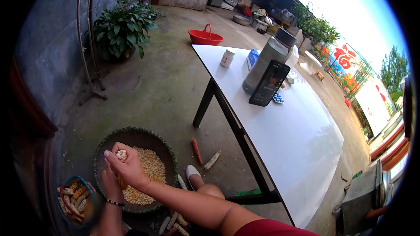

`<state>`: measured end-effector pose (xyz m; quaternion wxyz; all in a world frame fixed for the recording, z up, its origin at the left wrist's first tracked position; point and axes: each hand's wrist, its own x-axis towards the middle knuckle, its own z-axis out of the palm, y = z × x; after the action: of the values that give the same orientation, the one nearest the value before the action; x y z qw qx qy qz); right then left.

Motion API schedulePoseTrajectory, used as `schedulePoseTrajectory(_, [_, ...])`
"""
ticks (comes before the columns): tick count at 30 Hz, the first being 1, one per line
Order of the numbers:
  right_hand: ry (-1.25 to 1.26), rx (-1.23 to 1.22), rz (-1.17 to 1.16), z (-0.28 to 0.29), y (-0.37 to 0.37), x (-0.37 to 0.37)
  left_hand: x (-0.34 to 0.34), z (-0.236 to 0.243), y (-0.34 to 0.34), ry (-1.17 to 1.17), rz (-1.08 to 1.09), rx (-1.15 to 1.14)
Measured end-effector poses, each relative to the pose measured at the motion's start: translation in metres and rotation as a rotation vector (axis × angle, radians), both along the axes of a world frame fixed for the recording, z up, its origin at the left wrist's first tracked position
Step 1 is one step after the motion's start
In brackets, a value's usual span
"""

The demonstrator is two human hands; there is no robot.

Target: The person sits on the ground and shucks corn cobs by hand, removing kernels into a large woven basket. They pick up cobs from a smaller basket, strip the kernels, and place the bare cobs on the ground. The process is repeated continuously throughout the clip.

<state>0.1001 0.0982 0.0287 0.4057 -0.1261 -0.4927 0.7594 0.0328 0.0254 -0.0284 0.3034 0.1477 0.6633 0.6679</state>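
A corn cob (121,154) pokes out at the top of my closed right hand (131,171), its pale end facing up. My left hand (111,182), with a dark bracelet at its wrist, grips just below and to the left, pressed against the right. Some yellow kernels show under the right palm; whether they belong to the same cob I cannot tell. Both hands are over a round woven basket (174,159) with a green-bound rim. Loose corn kernels (151,166) lie heaped in it.
At the lower left, a smaller basket (75,179) holds several corn cobs. Stripped cobs (212,160) lie on the floor near my shoe (192,173). To the right stands a white table (297,144) bearing a phone (270,83), a large bottle (273,52) and a pill bottle (227,57).
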Motion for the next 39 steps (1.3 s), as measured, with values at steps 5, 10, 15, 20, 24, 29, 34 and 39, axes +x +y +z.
schedulePoseTrajectory(5, [-0.028, -0.097, -0.153, 0.003, 0.026, 0.005, -0.003, 0.005, 0.000, 0.347, -0.028, -0.119])
schedulePoseTrajectory(10, [0.066, -0.239, -0.186, 0.002, 0.037, 0.005, 0.007, 0.011, -0.001, 0.573, -0.015, -0.180])
schedulePoseTrajectory(15, [0.065, -0.234, -0.132, 0.003, 0.036, 0.007, 0.002, 0.006, -0.002, 0.566, -0.020, -0.109])
schedulePoseTrajectory(20, [0.021, -0.132, -0.043, 0.006, 0.029, 0.012, -0.006, -0.008, 0.000, 0.333, -0.130, -0.031])
schedulePoseTrajectory(24, [0.032, -0.102, -0.016, 0.008, 0.028, 0.014, -0.006, -0.016, 0.001, 0.177, -0.121, -0.006])
schedulePoseTrajectory(29, [0.028, -0.071, -0.012, 0.012, 0.025, 0.016, -0.006, -0.010, -0.001, 0.166, -0.131, -0.054])
schedulePoseTrajectory(34, [0.021, -0.200, -0.096, 0.012, 0.034, 0.017, 0.004, 0.009, -0.002, 0.310, -0.112, -0.069])
schedulePoseTrajectory(39, [0.064, -0.308, -0.128, 0.007, 0.044, 0.016, 0.007, 0.026, -0.004, 0.608, -0.358, -0.099])
